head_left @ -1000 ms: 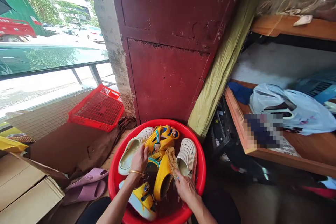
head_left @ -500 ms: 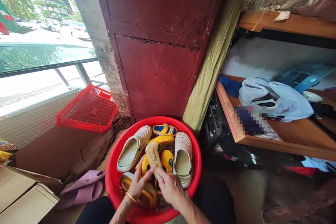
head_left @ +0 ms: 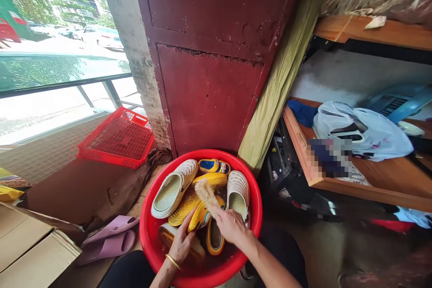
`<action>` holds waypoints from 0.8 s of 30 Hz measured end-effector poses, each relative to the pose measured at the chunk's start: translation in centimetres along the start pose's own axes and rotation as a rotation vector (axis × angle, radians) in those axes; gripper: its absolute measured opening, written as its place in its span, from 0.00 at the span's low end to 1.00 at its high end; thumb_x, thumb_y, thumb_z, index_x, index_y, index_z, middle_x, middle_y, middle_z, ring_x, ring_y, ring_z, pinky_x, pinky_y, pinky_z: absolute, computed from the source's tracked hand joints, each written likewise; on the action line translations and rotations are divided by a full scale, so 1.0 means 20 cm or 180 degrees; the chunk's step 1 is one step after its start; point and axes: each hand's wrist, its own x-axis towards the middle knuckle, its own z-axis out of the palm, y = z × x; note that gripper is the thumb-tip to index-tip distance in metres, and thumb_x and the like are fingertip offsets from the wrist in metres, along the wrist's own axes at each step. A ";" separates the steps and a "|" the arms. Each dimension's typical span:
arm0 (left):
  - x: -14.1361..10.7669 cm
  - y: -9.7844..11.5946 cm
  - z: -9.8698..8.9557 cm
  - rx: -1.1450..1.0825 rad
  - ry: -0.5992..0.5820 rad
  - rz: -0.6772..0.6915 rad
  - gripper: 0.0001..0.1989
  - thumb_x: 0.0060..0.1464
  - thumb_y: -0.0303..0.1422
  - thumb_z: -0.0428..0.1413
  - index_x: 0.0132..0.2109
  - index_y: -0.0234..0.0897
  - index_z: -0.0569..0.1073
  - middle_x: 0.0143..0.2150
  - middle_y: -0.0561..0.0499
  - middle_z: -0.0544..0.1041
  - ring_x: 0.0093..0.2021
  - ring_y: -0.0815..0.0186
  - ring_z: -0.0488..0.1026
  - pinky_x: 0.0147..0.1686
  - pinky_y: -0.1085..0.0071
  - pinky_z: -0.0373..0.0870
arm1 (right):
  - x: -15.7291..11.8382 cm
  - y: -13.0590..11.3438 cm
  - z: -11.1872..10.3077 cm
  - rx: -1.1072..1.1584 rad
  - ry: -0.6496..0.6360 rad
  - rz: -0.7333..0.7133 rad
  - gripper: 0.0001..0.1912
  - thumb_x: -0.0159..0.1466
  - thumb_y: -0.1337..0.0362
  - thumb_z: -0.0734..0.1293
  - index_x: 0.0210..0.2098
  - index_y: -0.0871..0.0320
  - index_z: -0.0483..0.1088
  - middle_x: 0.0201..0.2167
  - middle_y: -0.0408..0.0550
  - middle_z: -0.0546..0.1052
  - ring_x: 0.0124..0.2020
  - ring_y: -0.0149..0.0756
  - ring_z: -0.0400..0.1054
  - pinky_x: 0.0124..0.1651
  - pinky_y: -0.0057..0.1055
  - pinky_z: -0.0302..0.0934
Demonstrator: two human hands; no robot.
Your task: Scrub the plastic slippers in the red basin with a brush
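Observation:
My left hand (head_left: 182, 244), with a gold bangle at the wrist, grips a yellow clog (head_left: 200, 217) over the red basin (head_left: 257, 216). My right hand (head_left: 232, 227) is closed round a scrubbing brush (head_left: 205, 194) with pale bristles, which lies against or just over the yellow clog. A yellow sole (head_left: 184, 209) shows beside my left fingers. White clogs (head_left: 173, 191) stand along both sides of the basin. A small blue and yellow slipper (head_left: 214, 166) rests at the far rim. Near my left wrist, another shoe lies partly under murky water.
Purple slippers (head_left: 113, 245) and a cardboard box (head_left: 33, 245) are on the left, with a red plastic crate (head_left: 118, 137) behind. A dark red door (head_left: 209, 99) stands beyond the basin. On the right is a wooden drawer (head_left: 388, 173) holding a white plastic bag (head_left: 364, 130).
The yellow clog has been turned in my left hand, and a yellow sole now shows. The brush has shifted slightly right with my right hand. The whole view has moved a little.

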 end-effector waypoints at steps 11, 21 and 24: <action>0.03 0.08 -0.04 -0.1319 0.0640 -0.0697 0.24 0.39 0.43 0.66 0.44 0.38 0.77 0.37 0.49 0.83 0.40 0.54 0.80 0.42 0.58 0.79 | 0.03 -0.06 0.00 0.0061 -0.0263 -0.0139 0.26 0.72 0.66 0.60 0.67 0.46 0.68 0.45 0.48 0.86 0.42 0.42 0.82 0.47 0.32 0.73; 0.03 0.24 -0.13 -0.2619 0.0543 -0.1288 0.24 0.61 0.49 0.56 0.58 0.40 0.73 0.37 0.49 0.83 0.20 0.70 0.72 0.15 0.74 0.68 | -0.16 0.06 -0.06 0.1111 0.0019 -0.0120 0.26 0.71 0.65 0.60 0.67 0.50 0.68 0.60 0.51 0.78 0.56 0.42 0.76 0.59 0.35 0.69; 0.03 0.22 -0.12 -0.2652 0.0278 -0.1650 0.29 0.62 0.57 0.51 0.56 0.38 0.74 0.34 0.47 0.82 0.20 0.69 0.73 0.15 0.75 0.69 | -0.22 0.05 -0.03 0.1499 -0.0543 0.0361 0.25 0.73 0.59 0.60 0.68 0.52 0.68 0.38 0.49 0.85 0.35 0.39 0.81 0.42 0.32 0.74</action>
